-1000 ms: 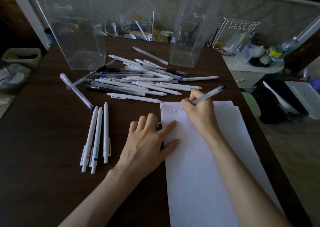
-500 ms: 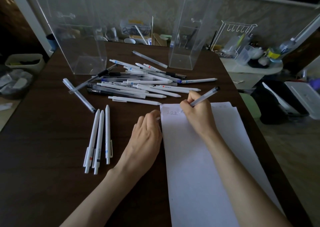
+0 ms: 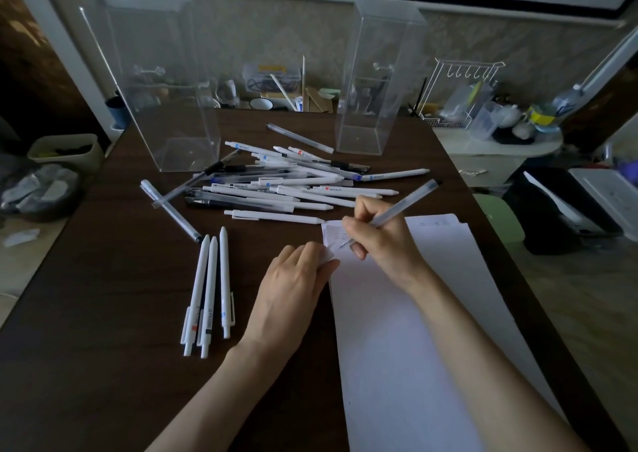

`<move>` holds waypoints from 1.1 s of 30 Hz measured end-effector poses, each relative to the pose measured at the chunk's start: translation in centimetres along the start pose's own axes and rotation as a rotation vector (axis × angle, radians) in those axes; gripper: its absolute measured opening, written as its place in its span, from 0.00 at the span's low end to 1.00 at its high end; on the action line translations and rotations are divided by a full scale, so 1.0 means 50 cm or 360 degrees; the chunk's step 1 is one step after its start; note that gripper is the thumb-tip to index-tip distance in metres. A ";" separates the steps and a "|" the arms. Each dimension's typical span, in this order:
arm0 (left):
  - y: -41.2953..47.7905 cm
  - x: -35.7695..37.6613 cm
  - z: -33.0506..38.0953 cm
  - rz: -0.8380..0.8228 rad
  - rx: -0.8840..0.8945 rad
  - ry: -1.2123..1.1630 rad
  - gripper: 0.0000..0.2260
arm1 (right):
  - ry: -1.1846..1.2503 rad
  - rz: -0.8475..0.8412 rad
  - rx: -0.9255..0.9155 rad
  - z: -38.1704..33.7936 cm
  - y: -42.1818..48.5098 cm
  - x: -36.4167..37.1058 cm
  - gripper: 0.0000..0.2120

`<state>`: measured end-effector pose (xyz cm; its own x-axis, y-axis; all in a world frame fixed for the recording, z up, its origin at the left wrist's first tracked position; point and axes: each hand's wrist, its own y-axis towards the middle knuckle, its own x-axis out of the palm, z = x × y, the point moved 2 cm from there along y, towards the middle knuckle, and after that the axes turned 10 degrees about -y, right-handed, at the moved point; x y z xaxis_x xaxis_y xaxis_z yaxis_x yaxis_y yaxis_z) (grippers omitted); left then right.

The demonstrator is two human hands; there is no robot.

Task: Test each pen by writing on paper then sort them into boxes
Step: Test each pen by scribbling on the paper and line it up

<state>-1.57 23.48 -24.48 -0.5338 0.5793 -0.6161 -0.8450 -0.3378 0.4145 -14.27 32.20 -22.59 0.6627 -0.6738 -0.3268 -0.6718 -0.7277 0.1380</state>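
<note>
Head: right hand [image 3: 383, 244] grips pen [image 3: 407, 203] — left hand [image 3: 293, 286] curled, touching paper [image 3: 414, 348]

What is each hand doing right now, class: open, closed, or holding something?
Left hand: rests at the edge of the white paper sheet; grip cannot be told.
Right hand: fingers hold a translucent frosted plastic pen, tip on the sheet.

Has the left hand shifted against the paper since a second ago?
Yes. The left hand has drawn back leftward: fingers once spread on the paper now curl at its left edge.
</note>
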 end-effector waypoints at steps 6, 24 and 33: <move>-0.003 -0.005 0.006 0.0005 0.0108 -0.0074 0.16 | 0.0048 -0.0015 0.0099 -0.021 -0.009 0.031 0.17; -0.134 0.110 0.316 -0.0509 0.0677 -0.0310 0.21 | 0.0235 0.1163 0.0294 -0.127 -0.419 -0.176 0.18; -0.180 0.261 0.418 -0.0954 0.0996 -0.0076 0.23 | -0.0472 0.1079 0.0529 -0.041 -0.648 -0.297 0.19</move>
<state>-0.29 49.56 -22.26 0.0098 0.5642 -0.8256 -0.8028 0.4967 0.3299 -1.67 65.54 -20.27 -0.0079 -0.8588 -0.5123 -0.9900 -0.0656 0.1253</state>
